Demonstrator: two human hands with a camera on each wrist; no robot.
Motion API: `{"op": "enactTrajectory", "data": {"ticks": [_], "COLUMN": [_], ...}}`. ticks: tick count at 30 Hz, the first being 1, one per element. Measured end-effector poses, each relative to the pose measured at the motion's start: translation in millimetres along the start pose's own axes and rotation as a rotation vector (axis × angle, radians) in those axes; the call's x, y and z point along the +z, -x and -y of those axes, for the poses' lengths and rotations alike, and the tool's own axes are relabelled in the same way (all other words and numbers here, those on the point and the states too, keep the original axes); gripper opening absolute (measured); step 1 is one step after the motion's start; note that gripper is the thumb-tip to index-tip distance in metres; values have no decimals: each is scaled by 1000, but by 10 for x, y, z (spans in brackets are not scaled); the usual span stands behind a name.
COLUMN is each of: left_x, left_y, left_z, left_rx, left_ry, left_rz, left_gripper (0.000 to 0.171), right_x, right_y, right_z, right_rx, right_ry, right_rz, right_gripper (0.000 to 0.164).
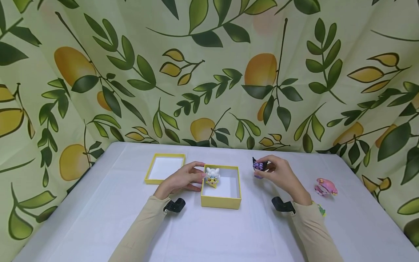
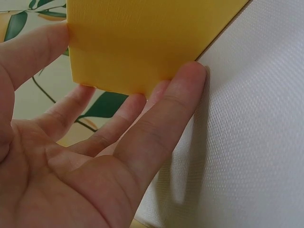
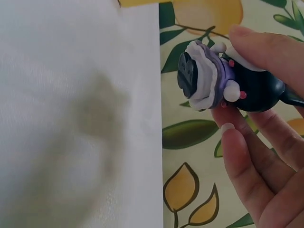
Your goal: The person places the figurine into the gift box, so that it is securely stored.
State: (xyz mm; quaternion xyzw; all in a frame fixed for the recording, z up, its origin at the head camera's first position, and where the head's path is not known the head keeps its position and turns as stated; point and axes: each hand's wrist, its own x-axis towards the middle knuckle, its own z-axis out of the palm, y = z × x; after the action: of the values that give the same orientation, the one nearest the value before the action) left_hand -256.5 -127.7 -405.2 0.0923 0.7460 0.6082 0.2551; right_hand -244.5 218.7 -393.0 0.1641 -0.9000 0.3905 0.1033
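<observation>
In the head view, a yellow box (image 1: 220, 202) with a white inside sits on the table, its top uncovered. A white and yellow figurine (image 1: 212, 177) is in its left part. My left hand (image 1: 183, 178) touches the box's left side; the left wrist view shows its extended fingers (image 2: 166, 111) against the yellow wall (image 2: 128, 47). To the right of the box, my right hand (image 1: 281, 173) holds a small black and purple figurine (image 1: 258, 166) above the table. The right wrist view shows that figurine's white frill and dark round head (image 3: 256, 88) between thumb and fingers.
A yellow-rimmed lid or shallow tray (image 1: 167, 169) lies left of the box. At the right are a pink figurine (image 1: 326, 187) and a green object (image 1: 322, 210), partly hidden by my right forearm. A leaf-and-fruit patterned cloth (image 1: 209, 91) hangs behind the white-covered table (image 1: 212, 236).
</observation>
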Motion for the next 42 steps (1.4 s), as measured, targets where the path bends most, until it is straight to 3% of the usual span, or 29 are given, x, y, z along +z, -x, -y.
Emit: {"op": "enactTrajectory", "data": {"ticks": [16,28,42], "left_x": [-2,-4,1], "left_y": [-1,-5,-6], "left_z": [13,19,5], "left_rx": [10,16,2], "left_ry": [-18,-11,-10], "left_rz": [1,1,-8], "left_gripper": [55,54,53], "right_x": [55,109,257], "right_y": [-8,-13,-19], "right_z": [238,376,471], "right_rx": [-28,-111,-201], "right_ry": [-52,-139,-116], "right_rz": [10,-7,-26], "right_gripper": [31,32,31]}}
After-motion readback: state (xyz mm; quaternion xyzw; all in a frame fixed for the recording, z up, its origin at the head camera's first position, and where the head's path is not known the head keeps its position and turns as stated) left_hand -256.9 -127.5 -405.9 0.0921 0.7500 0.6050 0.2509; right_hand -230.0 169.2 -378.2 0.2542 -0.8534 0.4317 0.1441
